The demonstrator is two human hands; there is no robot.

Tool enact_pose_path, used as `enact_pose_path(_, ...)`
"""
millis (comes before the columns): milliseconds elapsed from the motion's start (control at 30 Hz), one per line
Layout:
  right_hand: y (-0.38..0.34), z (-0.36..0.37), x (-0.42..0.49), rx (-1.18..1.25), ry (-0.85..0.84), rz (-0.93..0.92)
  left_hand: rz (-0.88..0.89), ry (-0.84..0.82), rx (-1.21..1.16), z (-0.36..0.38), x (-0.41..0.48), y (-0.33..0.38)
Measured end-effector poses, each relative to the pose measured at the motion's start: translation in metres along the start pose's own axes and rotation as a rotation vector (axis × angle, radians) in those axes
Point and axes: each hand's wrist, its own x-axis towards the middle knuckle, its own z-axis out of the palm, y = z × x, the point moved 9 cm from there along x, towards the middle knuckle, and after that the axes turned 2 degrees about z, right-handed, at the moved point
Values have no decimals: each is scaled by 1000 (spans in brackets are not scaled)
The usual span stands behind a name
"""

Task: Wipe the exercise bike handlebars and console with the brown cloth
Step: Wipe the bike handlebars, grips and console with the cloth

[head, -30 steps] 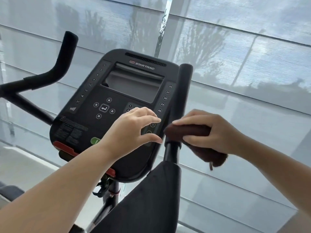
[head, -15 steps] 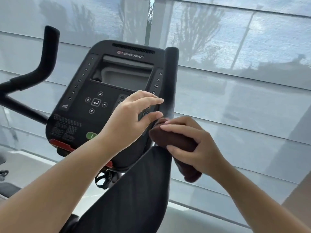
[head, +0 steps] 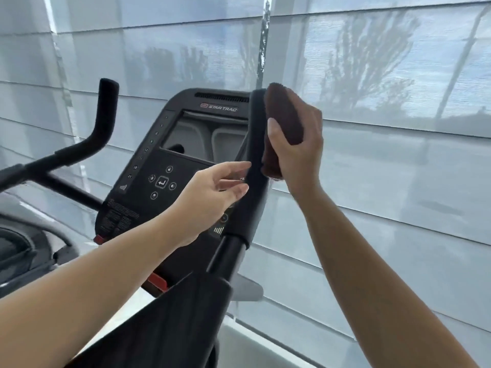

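The black console [head: 170, 166] of the exercise bike faces me, with a grey screen and arrow buttons. The right handlebar [head: 253, 166] rises in front of its right edge. My right hand [head: 297, 144] grips the folded brown cloth [head: 283, 120] and presses it against the upper right side of that handlebar. My left hand [head: 212, 192] hovers in front of the console with relaxed fingers, its fingertips just left of the handlebar, holding nothing. The left handlebar [head: 103, 115] stands free at the far left.
A window wall with translucent grey blinds [head: 398, 181] fills the background right behind the bike. Part of another machine [head: 24, 248] shows at the lower left. A dark padded part of the bike [head: 170, 322] lies below my arms.
My right hand slid the cloth up the right handlebar from its lower end to near the top. My left hand stayed near the console, with its fingers now straighter.
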Motion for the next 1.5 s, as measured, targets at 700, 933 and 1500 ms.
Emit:
enact_pose_path(700, 94, 8, 21, 461, -52, 161, -39, 141, 473, 32, 27, -6)
enact_pose_path(933, 90, 9, -60, 435, -27, 131, -75, 229, 643, 17, 30, 5)
enact_pose_path(1500, 73, -12, -67, 502, -208, 121, -258, 387, 725, 19, -12, 22)
